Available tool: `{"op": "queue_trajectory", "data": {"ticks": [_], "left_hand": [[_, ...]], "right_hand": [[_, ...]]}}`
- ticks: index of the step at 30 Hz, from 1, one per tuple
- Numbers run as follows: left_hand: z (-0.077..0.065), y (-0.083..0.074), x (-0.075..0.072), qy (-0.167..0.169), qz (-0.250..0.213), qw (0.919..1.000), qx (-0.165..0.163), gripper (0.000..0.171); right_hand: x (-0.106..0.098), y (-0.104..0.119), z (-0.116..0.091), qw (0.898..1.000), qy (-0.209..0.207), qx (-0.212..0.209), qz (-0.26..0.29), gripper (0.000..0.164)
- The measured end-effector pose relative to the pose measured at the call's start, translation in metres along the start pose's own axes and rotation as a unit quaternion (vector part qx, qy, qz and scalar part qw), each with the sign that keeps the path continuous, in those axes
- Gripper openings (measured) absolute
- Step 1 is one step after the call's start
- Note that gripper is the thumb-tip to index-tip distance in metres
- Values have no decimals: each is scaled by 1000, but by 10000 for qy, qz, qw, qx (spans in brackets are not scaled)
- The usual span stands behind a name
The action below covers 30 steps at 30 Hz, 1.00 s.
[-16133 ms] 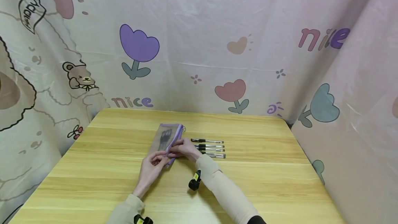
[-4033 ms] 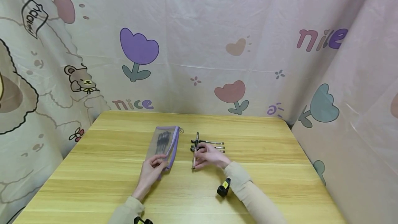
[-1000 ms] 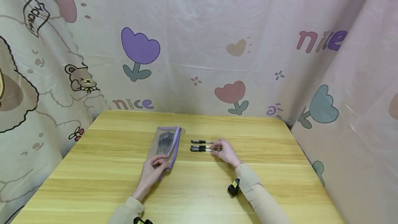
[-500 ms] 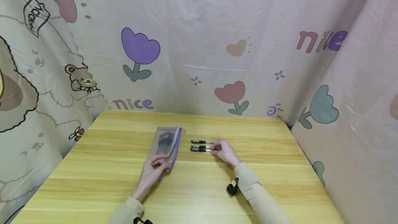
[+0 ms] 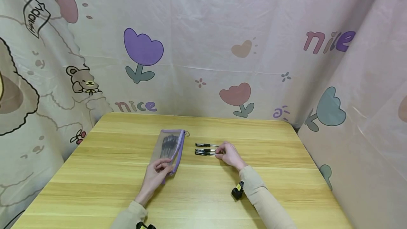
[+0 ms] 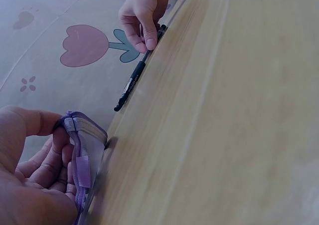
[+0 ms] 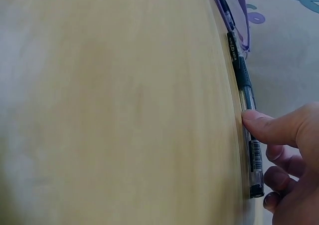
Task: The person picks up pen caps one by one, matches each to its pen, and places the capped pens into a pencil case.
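A mesh pencil pouch (image 5: 157, 151) with purple edging lies on the table, its zipped side gaping and several dark pens showing through the mesh. My left hand (image 5: 153, 176) pinches the pouch's near end by the zip edge, thumb against curled fingers in the left wrist view. To the right, three black gel pens lie side by side, tips pointing right. My right hand (image 5: 231, 155) pinches the nearest gel pen (image 5: 203, 153) toward its right end. In the right wrist view the thumb presses that pen's clear barrel (image 7: 249, 127); the hand hides the right ends of the pens.
Slightly behind the others lies the farthest gel pen (image 5: 203, 145). A small ring (image 5: 187, 134) hangs at the pouch's far corner. The wooden table (image 5: 197, 200) ends at a patterned curtain (image 5: 194, 45) behind, with more curtain on both sides.
Four seconds ago my right hand held another pen crosswise; that pen has left it, and the hand is now on the row's right end. Little differs over the last second.
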<state>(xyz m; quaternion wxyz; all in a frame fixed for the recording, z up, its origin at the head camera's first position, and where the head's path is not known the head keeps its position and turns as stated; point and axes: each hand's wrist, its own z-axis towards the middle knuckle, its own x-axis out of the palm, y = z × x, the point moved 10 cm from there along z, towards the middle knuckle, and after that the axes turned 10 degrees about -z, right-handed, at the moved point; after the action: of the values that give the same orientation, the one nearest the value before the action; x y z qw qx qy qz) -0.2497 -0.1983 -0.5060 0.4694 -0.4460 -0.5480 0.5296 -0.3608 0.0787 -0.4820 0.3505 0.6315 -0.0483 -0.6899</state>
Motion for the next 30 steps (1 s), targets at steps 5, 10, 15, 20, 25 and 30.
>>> {"op": "queue_trajectory", "data": {"ticks": [5, 10, 15, 20, 25, 30], "left_hand": [[0, 1, 0, -11, -13, 10000, -28, 29], [-1, 1, 0, -7, -37, 10000, -28, 30], [-1, 1, 1, 7, -58, 10000, -20, 30], [0, 1, 1, 10, -36, 10000, -17, 30], [0, 1, 1, -7, -12, 10000, -39, 29], [0, 1, 1, -7, 4, 10000, -45, 29]], "right_hand": [[1, 0, -1, 10000, 82, 13, 28, 7], [2, -1, -2, 9998, 130, 111, 86, 6], [1, 1, -4, 9997, 154, 61, 173, 4], [-1, 4, -6, 9998, 139, -56, 119, 4], [0, 6, -7, 9992, 298, -29, 278, 5], [5, 11, -8, 9961, 640, 71, 601, 11]]}}
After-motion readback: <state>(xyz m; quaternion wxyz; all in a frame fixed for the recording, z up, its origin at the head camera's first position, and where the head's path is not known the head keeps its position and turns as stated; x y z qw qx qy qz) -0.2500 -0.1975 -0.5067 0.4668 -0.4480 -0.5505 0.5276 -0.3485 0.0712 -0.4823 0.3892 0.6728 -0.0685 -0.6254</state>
